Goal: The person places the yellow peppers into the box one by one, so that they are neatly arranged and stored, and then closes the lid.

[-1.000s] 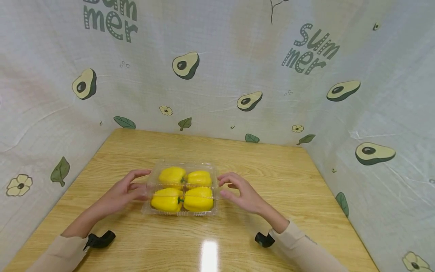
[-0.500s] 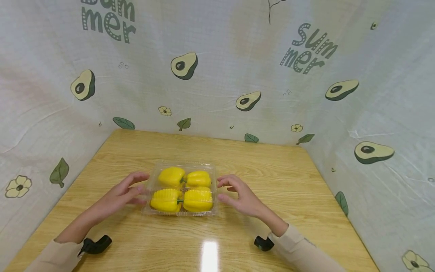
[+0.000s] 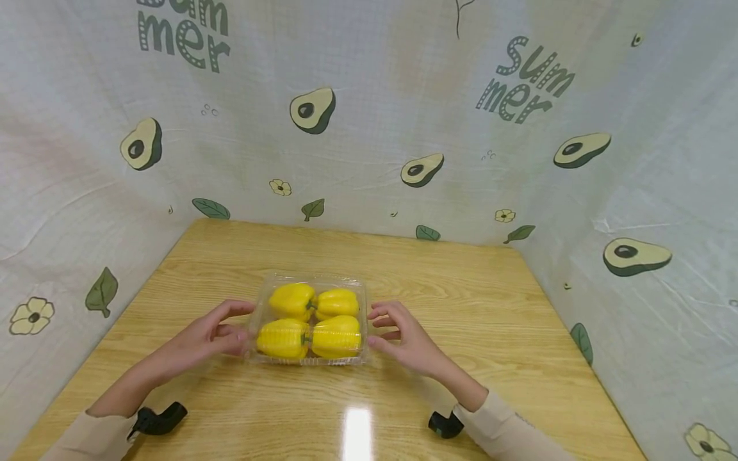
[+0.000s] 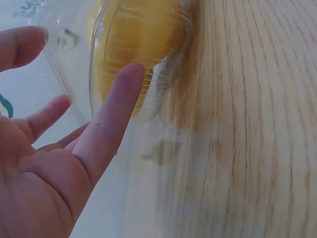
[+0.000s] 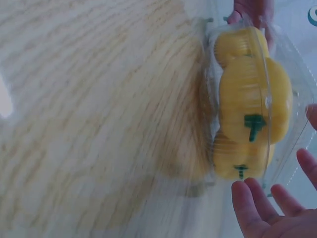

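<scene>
A clear plastic clamshell box [image 3: 314,279] sits on the table, holding several yellow bell peppers [image 3: 291,301] with green stems. Its see-through lid lies over them. My left hand [image 3: 198,342] is at the box's left side, fingertips right at the wall. In the left wrist view a straight finger [image 4: 111,109] overlaps the ribbed lower side. On the right, my right hand [image 3: 410,339] has its fingers loosely bent, tips beside the box wall. The right wrist view shows two green stems facing that hand [image 5: 277,218], with spread fingers by the rim.
The wooden table [image 3: 450,288] is bordered at the back and sides by a pale cloth [image 3: 369,128] printed with avocados and leaves. Black curved pieces [image 3: 161,419] stick out at both wrists. A bright reflection lies near the front.
The clear lid appears to settle lower over the peppers. Both hands stay at the box's sides, with the right hand shifting slightly toward the front.
</scene>
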Demonstrator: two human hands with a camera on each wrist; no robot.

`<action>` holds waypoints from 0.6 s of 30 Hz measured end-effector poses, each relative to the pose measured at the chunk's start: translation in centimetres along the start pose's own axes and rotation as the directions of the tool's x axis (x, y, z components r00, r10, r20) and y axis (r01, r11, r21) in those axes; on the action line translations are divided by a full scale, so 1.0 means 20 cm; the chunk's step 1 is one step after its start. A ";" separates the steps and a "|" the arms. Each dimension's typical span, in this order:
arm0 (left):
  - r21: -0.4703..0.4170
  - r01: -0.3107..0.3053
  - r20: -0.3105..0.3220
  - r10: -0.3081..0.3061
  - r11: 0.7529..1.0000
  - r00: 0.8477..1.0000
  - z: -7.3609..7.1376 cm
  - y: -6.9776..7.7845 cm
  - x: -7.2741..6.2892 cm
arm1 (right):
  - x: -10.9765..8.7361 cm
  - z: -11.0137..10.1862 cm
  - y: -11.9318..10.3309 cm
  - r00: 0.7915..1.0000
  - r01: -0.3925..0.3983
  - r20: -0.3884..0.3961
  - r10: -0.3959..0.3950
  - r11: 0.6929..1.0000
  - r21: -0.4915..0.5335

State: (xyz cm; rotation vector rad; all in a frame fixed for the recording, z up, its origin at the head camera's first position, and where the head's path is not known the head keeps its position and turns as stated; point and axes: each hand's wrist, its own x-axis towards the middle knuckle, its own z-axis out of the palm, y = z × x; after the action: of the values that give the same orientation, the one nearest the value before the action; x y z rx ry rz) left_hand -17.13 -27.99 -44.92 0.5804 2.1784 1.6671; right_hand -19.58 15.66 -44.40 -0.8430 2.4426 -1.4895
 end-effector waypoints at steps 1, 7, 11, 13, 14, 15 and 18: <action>0.003 0.007 -0.002 -0.007 1.000 1.000 0.00 0.00 0.00 | 0.00 0.00 0.00 1.000 -0.007 -0.002 0.007 1.000 0.003; 0.020 0.024 -0.006 -0.024 1.000 1.000 0.01 0.00 -0.01 | -0.02 0.02 -0.01 0.998 -0.065 -0.006 0.065 0.997 0.031; 0.006 0.040 -0.004 -0.040 0.999 0.999 0.02 -0.02 0.00 | -0.03 0.03 -0.01 0.993 -0.120 -0.009 0.120 0.992 0.049; -0.004 0.054 -0.005 -0.054 0.999 0.999 0.02 -0.03 0.00 | -0.03 0.03 -0.01 0.990 -0.141 -0.009 0.142 0.988 0.062; -0.008 0.064 -0.006 -0.064 0.998 0.998 0.03 -0.03 0.00 | -0.03 0.03 -0.01 0.988 -0.151 -0.007 0.152 0.986 0.068; -0.013 0.076 -0.008 -0.077 0.997 0.997 0.03 -0.03 0.00 | -0.03 0.03 -0.01 0.987 -0.157 -0.005 0.158 0.985 0.074; -0.020 0.093 -0.008 -0.093 0.995 0.996 0.04 -0.04 0.00 | -0.04 0.04 0.00 0.984 -0.176 0.006 0.176 0.979 0.100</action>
State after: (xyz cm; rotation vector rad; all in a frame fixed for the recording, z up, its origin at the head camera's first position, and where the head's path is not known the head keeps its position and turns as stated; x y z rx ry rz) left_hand -16.89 -27.55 -45.84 0.4600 2.1576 1.6439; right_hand -18.61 15.42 -44.84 -0.5893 2.3518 -1.5336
